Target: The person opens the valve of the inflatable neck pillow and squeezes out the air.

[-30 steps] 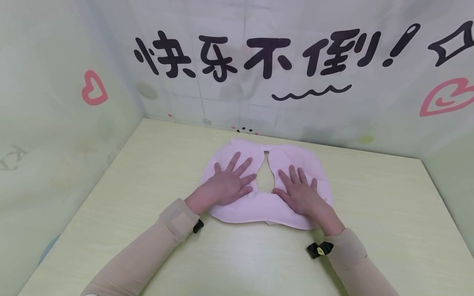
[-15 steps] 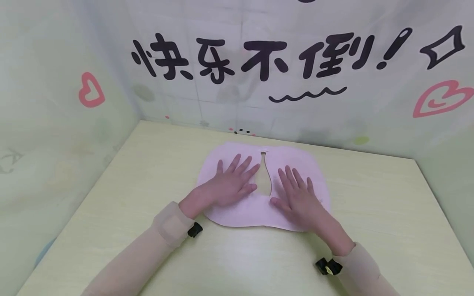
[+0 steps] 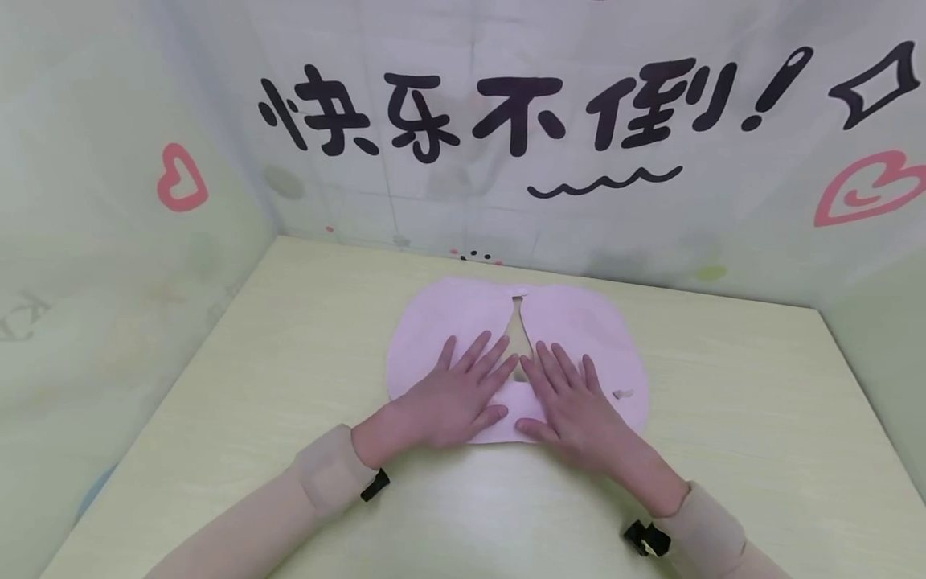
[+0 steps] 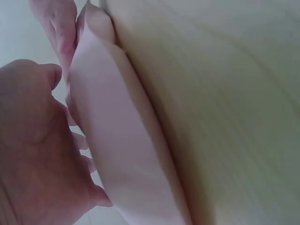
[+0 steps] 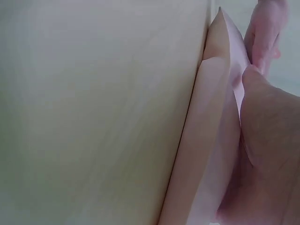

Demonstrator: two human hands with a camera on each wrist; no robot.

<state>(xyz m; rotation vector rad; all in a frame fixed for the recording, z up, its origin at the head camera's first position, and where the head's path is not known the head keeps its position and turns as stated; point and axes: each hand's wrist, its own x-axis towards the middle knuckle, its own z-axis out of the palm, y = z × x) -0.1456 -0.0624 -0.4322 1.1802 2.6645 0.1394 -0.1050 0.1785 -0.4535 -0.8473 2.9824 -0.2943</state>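
A pale pink, soft, U-shaped pad lies flat on the table, its two ends meeting at the far side around a teardrop-shaped gap. The left hand rests on its near left part, fingers straight and spread. On the near right part rests the right hand, also with straight fingers. Both index fingertips come close together over the gap. In the left wrist view, the pad's thick near edge shows beside the left hand. The right wrist view shows the pad's folded edge beside the right hand.
The pale wood-look table has a printed backdrop behind it and at both sides. A small whitish tag shows on the pad's right part. Each wrist wears a band with a black camera piece.
Both hands have slid nearer the person and toward each other on the pad. The pad lies flatter than a second ago, and a small tag at its right now shows.
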